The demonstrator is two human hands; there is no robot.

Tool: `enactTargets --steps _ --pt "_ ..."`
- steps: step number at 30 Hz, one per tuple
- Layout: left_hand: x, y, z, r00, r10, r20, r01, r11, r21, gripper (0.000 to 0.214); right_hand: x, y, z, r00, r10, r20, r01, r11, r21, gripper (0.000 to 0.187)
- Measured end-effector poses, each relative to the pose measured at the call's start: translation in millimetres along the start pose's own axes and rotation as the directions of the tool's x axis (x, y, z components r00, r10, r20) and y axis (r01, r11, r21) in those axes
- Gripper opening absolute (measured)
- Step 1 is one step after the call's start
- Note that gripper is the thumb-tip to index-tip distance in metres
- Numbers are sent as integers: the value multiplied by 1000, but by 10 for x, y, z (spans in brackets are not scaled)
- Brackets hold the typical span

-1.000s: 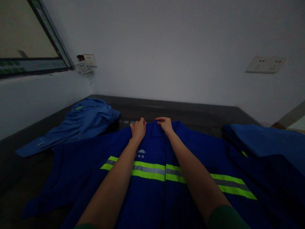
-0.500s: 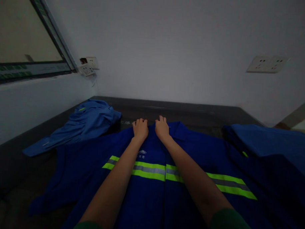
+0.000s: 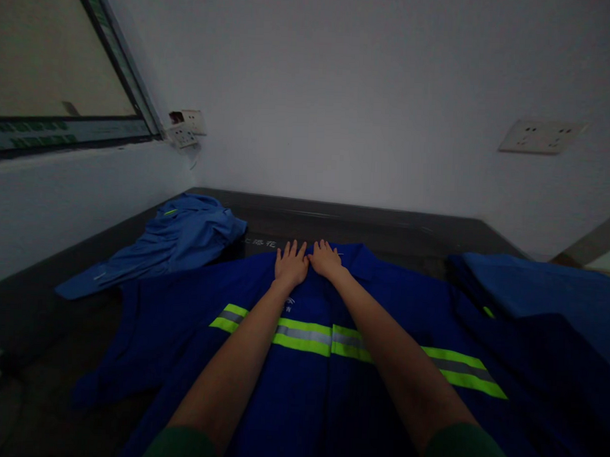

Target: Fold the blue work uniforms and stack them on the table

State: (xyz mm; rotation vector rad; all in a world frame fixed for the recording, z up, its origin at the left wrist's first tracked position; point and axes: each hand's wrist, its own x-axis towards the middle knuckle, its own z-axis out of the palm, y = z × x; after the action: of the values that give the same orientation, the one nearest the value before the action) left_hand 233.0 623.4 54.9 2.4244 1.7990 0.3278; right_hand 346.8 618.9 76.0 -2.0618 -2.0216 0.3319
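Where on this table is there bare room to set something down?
Bare table shows as a strip along the back wall beyond the jacket, and at the near left beside its sleeve. The middle is crowded: left hand and right hand flat on the jacket, lighter garment to the left, stacked blue cloth to the right.

There are 2 hands (image 3: 291,265) (image 3: 325,259), 1 jacket (image 3: 302,395), 1 crumpled garment (image 3: 185,234), 1 blue pile (image 3: 543,290).

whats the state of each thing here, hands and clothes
left hand: open, flat on the collar
right hand: open, flat on the collar
blue jacket: spread front-up on the table, front closed
light blue garment: crumpled, far left
blue pile: folded, lying at the right
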Motion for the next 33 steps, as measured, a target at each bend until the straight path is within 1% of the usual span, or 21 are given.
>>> enactTargets --steps 1,2,3,4,6,8,9,11,13,16,21,24,26,28,30,31,33 --pt "-4 2 -8 1000 9 -26 -9 1000 0 53 -27 53 -70 1000 -26 14 26 1000 16 56" --pt "-4 10 -18 998 18 -53 -18 1000 -2 52 -70 126 -139 999 -52 3 52 998 25 55" --pt "0 27 -29 996 29 -81 -30 1000 -9 52 -128 219 -201 997 -64 -34 65 998 23 54" --pt "7 53 -40 993 47 -110 -50 999 -19 52 -201 327 -249 995 -55 -86 56 998 9 53" --pt "21 130 -53 983 118 -142 -126 991 -46 50 -370 564 -294 984 9 -176 -15 999 -30 53" --pt "23 226 -44 972 209 -111 -216 974 -65 49 -532 776 -271 977 86 -195 -100 993 -62 57" --pt "18 271 -29 966 245 -81 -250 966 -65 49 -595 858 -241 978 102 -184 -118 990 -75 59" --pt "2 336 14 957 288 -15 -289 956 -42 52 -673 963 -173 982 91 -163 -107 990 -90 61" --pt "-10 363 59 955 295 28 -294 956 -10 53 -693 1007 -121 984 69 -162 -85 992 -94 61" --pt "-9 360 100 960 277 50 -278 960 18 54 -669 1023 -98 986 59 -155 -71 995 -75 61" --pt "2 365 107 965 255 54 -258 966 38 56 -662 1013 -131 991 48 -121 -51 998 -25 59" --pt "3 372 110 964 264 40 -266 963 34 55 -763 998 -211 987 30 -158 -19 998 68 56" --pt "5 369 111 962 272 36 -273 962 22 54 -928 1046 -347 971 23 -237 8 991 131 53" --pt "2 355 108 961 275 24 -276 961 7 53 -1206 1193 -576 940 9 -340 44 988 148 50" --pt "-10 334 92 961 276 -8 -276 961 -6 51 -1605 1458 -881 902 0 -432 58 991 122 49" --pt "-21 326 78 960 277 -35 -278 960 -15 50 -1840 1626 -1045 883 16 -470 38 994 105 49" --pt "-48 338 38 951 288 -111 -293 955 -38 49 -2332 1989 -1343 845 106 -525 -70 994 88 49"
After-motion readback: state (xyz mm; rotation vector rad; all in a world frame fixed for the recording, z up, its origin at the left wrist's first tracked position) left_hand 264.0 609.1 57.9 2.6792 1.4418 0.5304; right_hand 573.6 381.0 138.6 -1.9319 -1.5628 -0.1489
